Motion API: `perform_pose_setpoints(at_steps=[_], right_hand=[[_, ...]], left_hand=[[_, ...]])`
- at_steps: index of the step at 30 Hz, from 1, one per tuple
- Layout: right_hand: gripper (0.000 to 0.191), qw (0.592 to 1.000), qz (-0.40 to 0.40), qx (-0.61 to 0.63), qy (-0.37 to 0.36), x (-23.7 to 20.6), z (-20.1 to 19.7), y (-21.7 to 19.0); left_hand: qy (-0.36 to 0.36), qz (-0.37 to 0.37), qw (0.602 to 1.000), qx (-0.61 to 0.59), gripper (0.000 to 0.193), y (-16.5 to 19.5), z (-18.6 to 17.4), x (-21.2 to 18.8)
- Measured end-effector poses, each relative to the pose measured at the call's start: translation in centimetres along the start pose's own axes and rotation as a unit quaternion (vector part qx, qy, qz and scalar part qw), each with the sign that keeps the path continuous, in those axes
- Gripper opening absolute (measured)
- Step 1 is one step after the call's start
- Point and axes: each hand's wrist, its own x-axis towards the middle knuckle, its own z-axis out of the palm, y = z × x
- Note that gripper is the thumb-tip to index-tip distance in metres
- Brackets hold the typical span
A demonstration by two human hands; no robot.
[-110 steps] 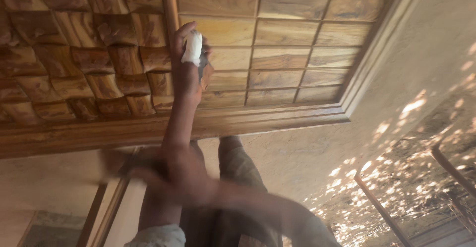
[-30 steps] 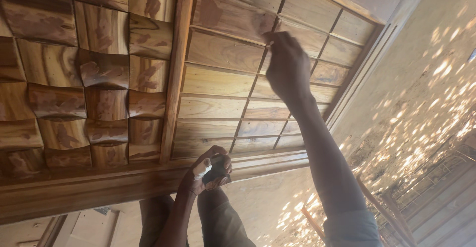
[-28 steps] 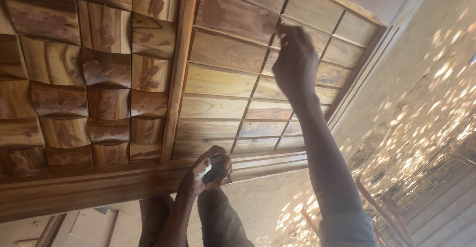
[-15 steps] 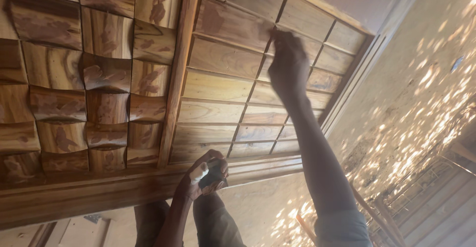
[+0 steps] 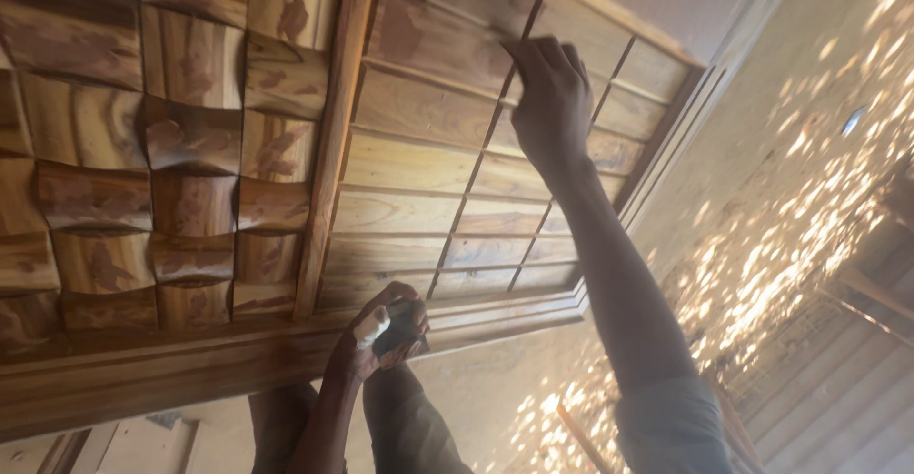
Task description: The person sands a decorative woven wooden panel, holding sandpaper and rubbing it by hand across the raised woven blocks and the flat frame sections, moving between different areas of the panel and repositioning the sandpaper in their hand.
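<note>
A large wooden door (image 5: 324,150) lies flat in front of me, with raised woven blocks (image 5: 190,141) on the left and slatted panels (image 5: 419,169) on the right. My right hand (image 5: 550,103) reaches out over the slats. Its fingertips are bunched and pressed at a dark groove (image 5: 481,150) near the far top; nothing shows between them. My left hand (image 5: 376,336) rests at the door's near rail (image 5: 190,365), closed around a small dark object (image 5: 402,333) with a white piece by the thumb.
My legs in dark trousers (image 5: 409,426) stand just below the door's near edge. Sandy ground (image 5: 762,198) dappled with sunlight spreads to the right. Wooden boards and bars (image 5: 857,341) lie at the lower right.
My right hand has slid further along the groove toward the door's far end. My left hand has stayed at the near rail with the dark object. The view has tilted slightly.
</note>
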Motion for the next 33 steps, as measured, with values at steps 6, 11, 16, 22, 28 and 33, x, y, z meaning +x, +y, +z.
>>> perform_pose_setpoints(at_steps=[6, 11, 16, 22, 28, 33], right_hand=[[0.034, 0.997, 0.006, -0.029, 0.07, 3.0, 0.0, 3.1], [0.038, 0.998, 0.016, -0.002, 0.053, 3.5, 0.7, 2.7], [0.038, 1.0, -0.009, -0.021, 0.017, 2.1, -0.4, 1.6], [0.034, 0.997, -0.01, -0.034, 0.072, 0.5, 1.4, -1.9], [0.045, 0.999, 0.01, -0.019, 0.041, 0.5, 0.9, -0.1], [0.037, 0.997, 0.027, -0.016, 0.071, 1.9, 1.3, 1.4]], left_hand=[[0.017, -0.001, 1.0, 0.023, 0.063, 0.1, -0.3, 0.0], [0.019, 0.001, 1.0, 0.004, 0.064, 0.1, -0.3, -0.3], [0.015, 0.0, 1.0, 0.017, 0.062, 0.1, 0.0, 0.1], [0.019, 0.006, 1.0, 0.009, 0.061, 0.2, -0.1, 0.0], [-0.003, 0.024, 1.0, 0.0, 0.058, 0.0, -0.2, 0.2], [0.007, 0.016, 1.0, -0.01, 0.059, 0.2, -0.1, 0.0]])
